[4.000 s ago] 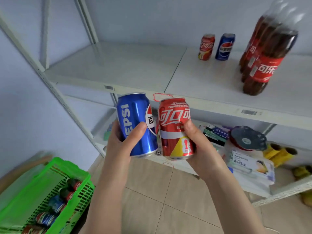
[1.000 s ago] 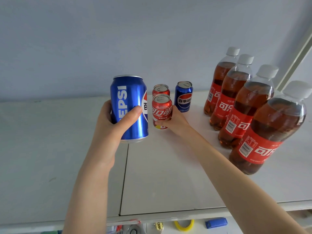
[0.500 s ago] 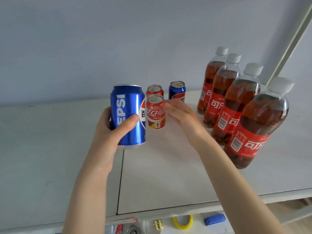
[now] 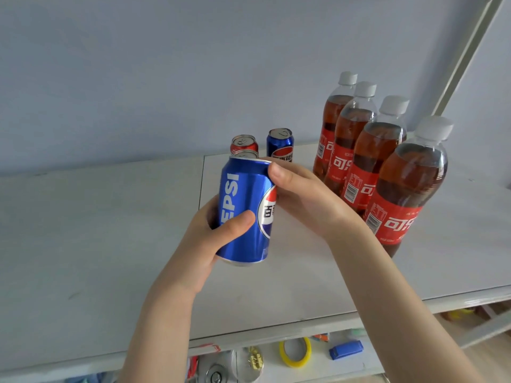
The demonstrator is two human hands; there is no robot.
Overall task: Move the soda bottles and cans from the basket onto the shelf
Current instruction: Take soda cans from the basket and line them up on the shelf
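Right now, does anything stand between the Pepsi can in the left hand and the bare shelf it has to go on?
Nothing visible does. The Pepsi can, gripped by the left hand and held at its rim by the right hand, hangs over bare shelf; the red cans stand behind it.

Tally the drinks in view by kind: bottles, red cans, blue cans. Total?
Cola bottles: 4
Red cans: 2, front one mostly hidden behind the held blue can
Blue cans: 2, one at the back of the shelf, one in the left hand
Total: 8
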